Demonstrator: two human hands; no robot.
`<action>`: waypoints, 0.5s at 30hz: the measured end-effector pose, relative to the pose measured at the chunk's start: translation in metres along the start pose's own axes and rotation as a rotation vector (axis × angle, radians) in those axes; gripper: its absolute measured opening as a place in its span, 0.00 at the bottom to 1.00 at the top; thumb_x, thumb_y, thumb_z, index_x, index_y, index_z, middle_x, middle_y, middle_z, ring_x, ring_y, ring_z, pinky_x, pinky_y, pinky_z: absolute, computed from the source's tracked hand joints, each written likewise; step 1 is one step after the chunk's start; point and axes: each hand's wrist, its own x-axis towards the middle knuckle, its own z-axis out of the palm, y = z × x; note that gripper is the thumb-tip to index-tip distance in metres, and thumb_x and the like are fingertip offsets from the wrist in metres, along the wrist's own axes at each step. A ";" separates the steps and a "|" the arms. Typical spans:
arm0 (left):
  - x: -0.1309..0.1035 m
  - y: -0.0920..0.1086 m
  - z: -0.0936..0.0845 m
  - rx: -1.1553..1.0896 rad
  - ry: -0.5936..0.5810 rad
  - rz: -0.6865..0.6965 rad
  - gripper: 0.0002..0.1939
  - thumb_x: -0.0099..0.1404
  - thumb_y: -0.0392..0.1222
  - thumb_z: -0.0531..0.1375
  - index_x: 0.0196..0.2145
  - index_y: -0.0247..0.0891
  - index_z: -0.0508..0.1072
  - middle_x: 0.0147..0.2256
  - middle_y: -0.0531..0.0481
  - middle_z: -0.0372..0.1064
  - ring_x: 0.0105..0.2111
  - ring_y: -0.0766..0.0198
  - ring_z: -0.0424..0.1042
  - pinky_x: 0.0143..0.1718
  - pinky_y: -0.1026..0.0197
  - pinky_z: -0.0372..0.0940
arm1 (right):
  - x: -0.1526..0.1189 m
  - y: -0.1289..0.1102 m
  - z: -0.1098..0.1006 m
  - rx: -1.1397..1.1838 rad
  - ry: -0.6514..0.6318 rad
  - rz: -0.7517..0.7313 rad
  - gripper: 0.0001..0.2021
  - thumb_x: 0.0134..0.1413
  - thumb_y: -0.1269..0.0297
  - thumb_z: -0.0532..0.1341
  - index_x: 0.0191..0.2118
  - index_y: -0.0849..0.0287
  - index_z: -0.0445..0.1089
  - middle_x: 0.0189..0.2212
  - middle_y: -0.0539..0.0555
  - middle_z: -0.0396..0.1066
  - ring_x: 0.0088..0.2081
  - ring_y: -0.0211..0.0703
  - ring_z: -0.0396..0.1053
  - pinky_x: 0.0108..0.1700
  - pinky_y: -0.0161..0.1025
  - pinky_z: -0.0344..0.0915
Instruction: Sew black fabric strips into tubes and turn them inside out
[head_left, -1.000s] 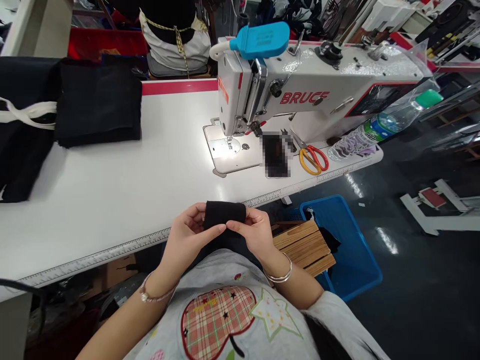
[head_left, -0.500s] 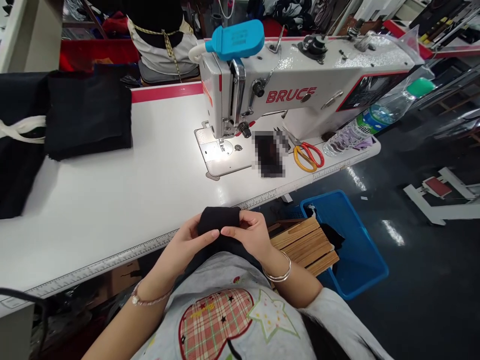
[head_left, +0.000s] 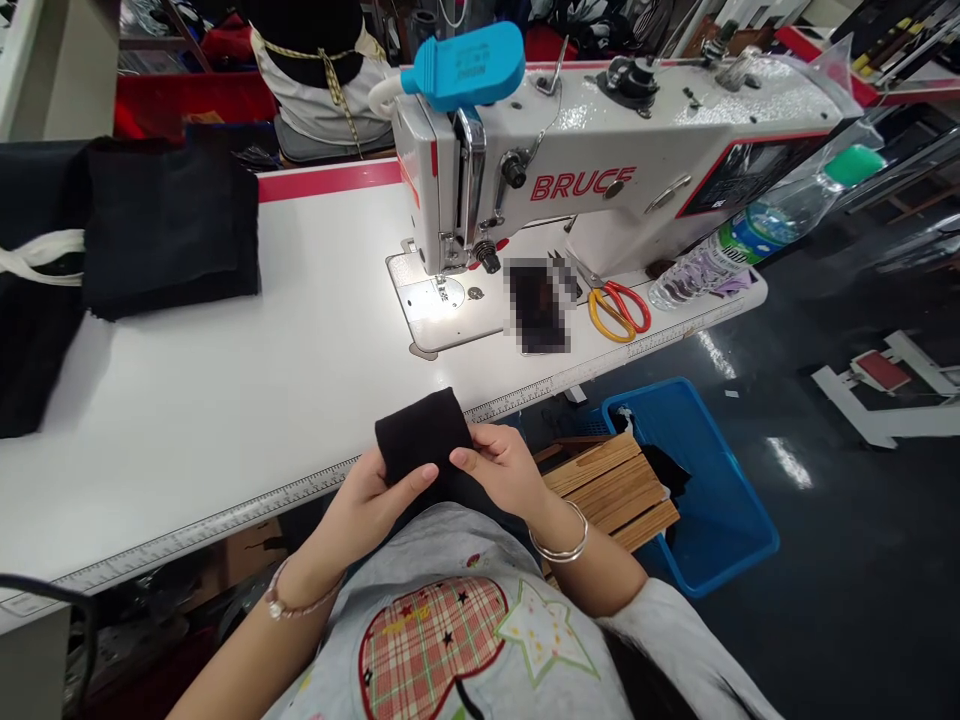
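Note:
A piece of black fabric [head_left: 421, 435] is held up at the table's front edge, between both hands. My left hand [head_left: 375, 500] grips its lower left side, the thumb lying across the front and the fingers behind. My right hand [head_left: 506, 470] pinches its lower right corner, with the thumb in front. Beyond the fabric stands the white sewing machine [head_left: 570, 150], its needle and presser foot over the metal plate [head_left: 427, 310]. Folded black cloth [head_left: 172, 225] lies on the left of the white table [head_left: 225, 390].
Scissors [head_left: 619, 312] and a blurred dark object [head_left: 538, 308] lie right of the needle plate. A plastic bottle [head_left: 757, 230] leans by the machine. Below right are a wooden slatted surface [head_left: 607, 490] and a blue bin [head_left: 720, 520]. A person [head_left: 315, 80] sits behind the table.
The black fabric has been raised and tilted, showing more of its face above the fingers. Both hands have shifted only slightly.

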 end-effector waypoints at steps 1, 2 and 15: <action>0.000 0.000 0.001 -0.007 0.019 -0.004 0.21 0.63 0.50 0.62 0.51 0.39 0.74 0.47 0.44 0.76 0.47 0.52 0.74 0.50 0.53 0.69 | 0.000 0.000 0.001 0.004 0.028 -0.002 0.15 0.52 0.51 0.65 0.27 0.59 0.71 0.22 0.47 0.65 0.25 0.35 0.59 0.29 0.33 0.60; -0.001 -0.001 0.002 -0.012 0.033 -0.008 0.21 0.64 0.50 0.62 0.52 0.39 0.74 0.48 0.44 0.75 0.48 0.52 0.74 0.52 0.52 0.69 | 0.000 0.002 0.002 0.011 0.066 -0.003 0.15 0.51 0.51 0.66 0.28 0.59 0.71 0.22 0.47 0.66 0.25 0.35 0.59 0.28 0.34 0.61; 0.001 0.005 0.011 -0.111 0.255 -0.056 0.21 0.58 0.51 0.67 0.47 0.40 0.77 0.39 0.46 0.79 0.48 0.48 0.74 0.50 0.48 0.71 | 0.007 0.006 0.008 -0.170 0.249 -0.090 0.13 0.52 0.54 0.66 0.25 0.56 0.67 0.18 0.44 0.58 0.21 0.33 0.53 0.25 0.34 0.55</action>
